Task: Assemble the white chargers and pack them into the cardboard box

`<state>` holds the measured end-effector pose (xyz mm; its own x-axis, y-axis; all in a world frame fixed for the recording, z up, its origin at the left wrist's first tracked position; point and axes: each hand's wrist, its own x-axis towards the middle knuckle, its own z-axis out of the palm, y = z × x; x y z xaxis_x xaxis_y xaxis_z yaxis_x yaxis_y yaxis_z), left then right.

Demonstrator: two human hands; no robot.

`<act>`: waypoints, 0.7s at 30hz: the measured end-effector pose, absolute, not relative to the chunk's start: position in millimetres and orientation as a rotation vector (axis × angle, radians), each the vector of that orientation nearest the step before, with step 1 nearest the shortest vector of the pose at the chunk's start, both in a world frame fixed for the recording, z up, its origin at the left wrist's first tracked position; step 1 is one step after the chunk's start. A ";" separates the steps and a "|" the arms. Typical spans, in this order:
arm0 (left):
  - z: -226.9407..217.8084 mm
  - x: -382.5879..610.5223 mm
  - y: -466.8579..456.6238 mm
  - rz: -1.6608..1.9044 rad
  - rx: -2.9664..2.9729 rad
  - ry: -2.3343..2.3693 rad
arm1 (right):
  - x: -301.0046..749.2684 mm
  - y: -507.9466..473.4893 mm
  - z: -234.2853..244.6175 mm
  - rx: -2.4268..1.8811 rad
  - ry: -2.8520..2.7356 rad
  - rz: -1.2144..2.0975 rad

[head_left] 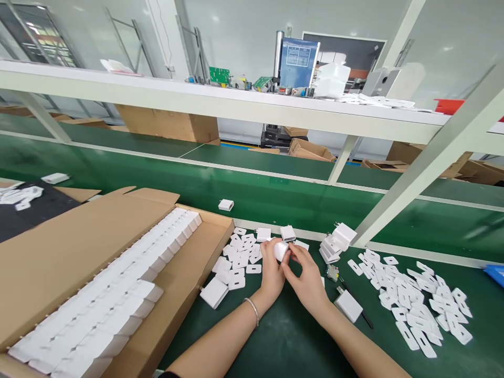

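My left hand (272, 269) wraps round a white charger housing (281, 251), just above the green table. From the other side, my right hand (305, 273) has its thumb and fingertips pressed against the same housing; whether a small part sits between them is hidden. Flat white cover plates (241, 252) lie in a loose pile left of my hands. A white charger (214, 292) rests near my left forearm, while another charger with metal prongs (348, 304) lies beside my right wrist. Beyond my fingers are a few more white housings (287, 232).
An open cardboard box (212, 247) with rows of white chargers (106, 299) stands at left. More cover plates (413, 299) spread at right. Near my right hand are stacked chargers (337, 241), a small circuit board (332, 272) and a black pen-like tool (366, 317). A shelf beam (236, 107) crosses above.
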<state>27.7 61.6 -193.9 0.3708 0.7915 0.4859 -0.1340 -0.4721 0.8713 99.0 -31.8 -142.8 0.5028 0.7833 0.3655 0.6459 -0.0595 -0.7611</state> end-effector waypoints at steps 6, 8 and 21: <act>-199.4 28.1 63.5 1.197 1.694 0.497 | 103.6 -30.7 -133.4 -1.649 -1.053 0.240; -200.2 28.3 62.6 1.180 1.682 0.477 | 104.1 -31.6 -132.1 -1.637 -1.023 0.239; -202.7 29.4 55.4 1.122 1.600 0.519 | 107.5 -31.2 -129.7 -1.682 -1.007 0.165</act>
